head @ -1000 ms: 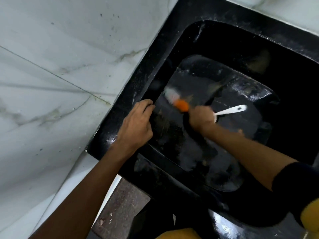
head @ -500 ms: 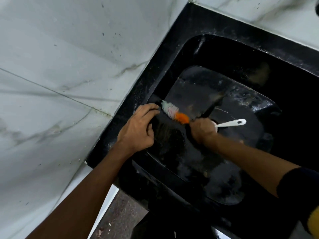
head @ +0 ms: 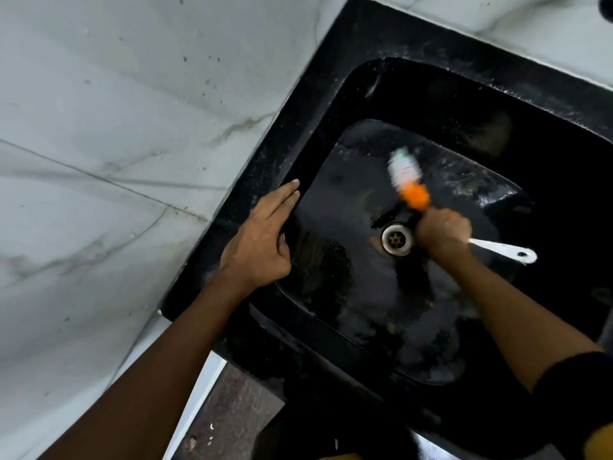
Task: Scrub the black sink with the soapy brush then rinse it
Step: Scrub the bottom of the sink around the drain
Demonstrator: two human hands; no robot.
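Observation:
The black sink (head: 335, 61) fills the right of the head view, its wet floor streaked with thin suds. A metal drain (head: 397, 240) sits in the middle of the basin. My right hand (head: 442, 231) is shut on the brush (head: 413, 194), just right of the drain. The brush has an orange neck, a pale bristle head blurred by motion over the far part of the floor, and a white handle end sticking out to the right. My left hand (head: 262, 240) rests flat on the sink's left rim, fingers together, holding nothing.
White marble wall tiles (head: 116, 127) cover the left and the top right corner. Below the sink's front edge a strip of grey floor (head: 232, 423) shows. A dark object (head: 607, 5) peeks in at the top right edge.
The brush head has swung from the basin's left edge beside my left hand to the far middle of the floor. The drain is now uncovered. My left fingers have straightened along the rim.

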